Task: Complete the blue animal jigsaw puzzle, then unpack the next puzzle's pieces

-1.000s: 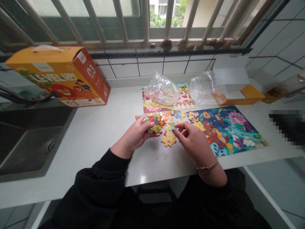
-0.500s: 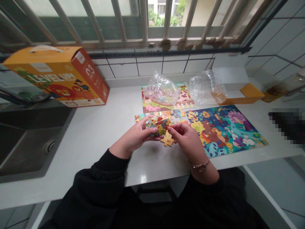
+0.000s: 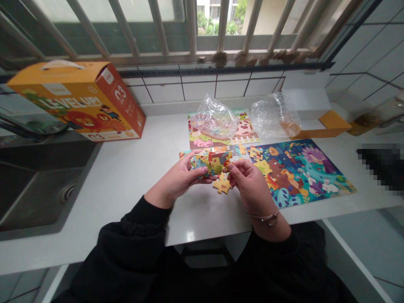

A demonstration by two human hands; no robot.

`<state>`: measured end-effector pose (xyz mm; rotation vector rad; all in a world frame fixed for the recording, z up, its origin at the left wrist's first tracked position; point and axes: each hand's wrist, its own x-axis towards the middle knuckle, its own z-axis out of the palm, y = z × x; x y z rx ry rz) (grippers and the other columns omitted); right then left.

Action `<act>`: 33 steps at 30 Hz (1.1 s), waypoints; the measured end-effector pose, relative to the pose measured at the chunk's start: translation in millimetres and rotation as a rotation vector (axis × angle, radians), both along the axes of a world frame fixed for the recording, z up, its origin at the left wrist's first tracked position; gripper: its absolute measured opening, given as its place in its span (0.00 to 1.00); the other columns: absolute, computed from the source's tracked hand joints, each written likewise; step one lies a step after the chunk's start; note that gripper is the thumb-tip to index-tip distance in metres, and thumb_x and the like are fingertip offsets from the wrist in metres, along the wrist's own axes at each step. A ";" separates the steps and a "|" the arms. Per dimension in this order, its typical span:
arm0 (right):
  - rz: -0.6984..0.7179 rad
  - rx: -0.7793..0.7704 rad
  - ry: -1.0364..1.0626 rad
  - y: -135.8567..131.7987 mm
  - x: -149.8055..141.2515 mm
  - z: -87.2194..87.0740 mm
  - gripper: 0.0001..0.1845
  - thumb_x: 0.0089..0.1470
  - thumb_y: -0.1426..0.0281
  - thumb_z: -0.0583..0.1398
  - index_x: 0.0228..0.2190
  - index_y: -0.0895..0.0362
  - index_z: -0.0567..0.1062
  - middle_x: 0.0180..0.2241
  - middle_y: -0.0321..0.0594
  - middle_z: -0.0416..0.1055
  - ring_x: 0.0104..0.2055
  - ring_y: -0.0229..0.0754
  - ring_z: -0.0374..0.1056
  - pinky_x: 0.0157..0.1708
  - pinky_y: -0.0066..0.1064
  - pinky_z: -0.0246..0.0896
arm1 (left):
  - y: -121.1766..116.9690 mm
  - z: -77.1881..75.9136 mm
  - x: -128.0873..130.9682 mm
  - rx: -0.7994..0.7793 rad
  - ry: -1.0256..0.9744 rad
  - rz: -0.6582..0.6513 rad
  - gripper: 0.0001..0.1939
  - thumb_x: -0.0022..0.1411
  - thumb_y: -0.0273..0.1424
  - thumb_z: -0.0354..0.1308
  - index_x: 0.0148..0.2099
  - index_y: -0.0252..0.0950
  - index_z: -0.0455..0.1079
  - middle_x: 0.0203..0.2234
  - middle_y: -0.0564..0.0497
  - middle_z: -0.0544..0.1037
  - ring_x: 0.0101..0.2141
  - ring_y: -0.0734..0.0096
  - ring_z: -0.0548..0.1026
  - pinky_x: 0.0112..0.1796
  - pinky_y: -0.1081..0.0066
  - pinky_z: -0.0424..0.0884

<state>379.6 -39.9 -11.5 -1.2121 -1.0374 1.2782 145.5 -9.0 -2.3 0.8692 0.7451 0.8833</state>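
My left hand (image 3: 183, 176) is closed on some colourful puzzle pieces (image 3: 202, 162), its thumb pressed on their front. The fingers of my right hand (image 3: 249, 176) pinch the right edge of a yellow and red puzzle piece (image 3: 221, 163) that lies against the ones in my left hand. Just below, a loose yellow puzzle piece (image 3: 222, 184) rests on the counter. To the right is a dark blue animal picture board (image 3: 293, 172) with a few yellow pieces on its left edge. Behind my hands lies a farm picture board (image 3: 205, 136), partly under clear plastic.
A large orange box (image 3: 78, 101) stands at the left beside a dark sink (image 3: 38, 198). Crumpled clear plastic (image 3: 214, 118) and bubble wrap (image 3: 274, 115) lie at the back. An opened white and orange box (image 3: 315, 113) is at the back right.
The pinched piece has shifted slightly right and up, and more of its face shows. My right hand has moved a little with it; my left hand stays nearly still.
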 end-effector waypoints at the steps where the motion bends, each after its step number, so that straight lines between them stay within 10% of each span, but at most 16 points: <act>1: -0.035 0.005 0.020 0.5 0.3 0.0 0.28 0.56 0.42 0.74 0.38 0.51 0.75 0.34 0.38 0.82 0.28 0.39 0.72 0.27 0.31 0.68 | 0.7 1.4 -0.1 -0.001 -0.006 0.030 0.37 0.65 0.31 0.80 0.69 0.41 0.66 0.48 0.40 0.89 0.38 0.56 0.91 0.41 0.66 0.89; 4: -0.072 0.026 0.025 0.5 0.8 -0.3 0.27 0.58 0.43 0.74 0.40 0.51 0.75 0.35 0.38 0.82 0.30 0.39 0.73 0.28 0.30 0.68 | 4.6 6.9 -1.1 -0.004 -0.027 0.226 0.34 0.65 0.29 0.78 0.67 0.41 0.67 0.50 0.43 0.89 0.38 0.61 0.91 0.41 0.69 0.89; 9: 0.255 0.032 -0.194 -7.7 -9.5 -1.0 0.20 0.65 0.50 0.71 0.46 0.52 0.79 0.34 0.38 0.84 0.32 0.42 0.77 0.31 0.33 0.70 | 12.0 11.7 -4.8 0.032 -0.049 0.502 0.24 0.66 0.26 0.74 0.59 0.40 0.69 0.45 0.51 0.87 0.37 0.70 0.90 0.43 0.75 0.88; 19: 0.263 0.253 -1.032 -20.6 -24.8 -1.1 0.06 0.72 0.64 0.68 0.43 0.52 0.80 0.37 0.41 0.84 0.38 0.49 0.80 0.38 0.38 0.66 | 10.7 11.9 -3.0 -0.007 -0.044 0.456 0.23 0.65 0.25 0.74 0.57 0.40 0.69 0.47 0.50 0.86 0.37 0.69 0.90 0.39 0.76 0.89; 33: 0.626 0.617 -1.102 -21.6 -32.8 -1.3 0.09 0.67 0.62 0.74 0.47 0.49 0.87 0.52 0.43 0.83 0.55 0.54 0.75 0.57 0.48 0.69 | 12.8 29.8 -59.3 -0.194 0.130 0.299 0.23 0.61 0.20 0.76 0.53 0.35 0.71 0.49 0.40 0.87 0.40 0.56 0.91 0.42 0.60 0.92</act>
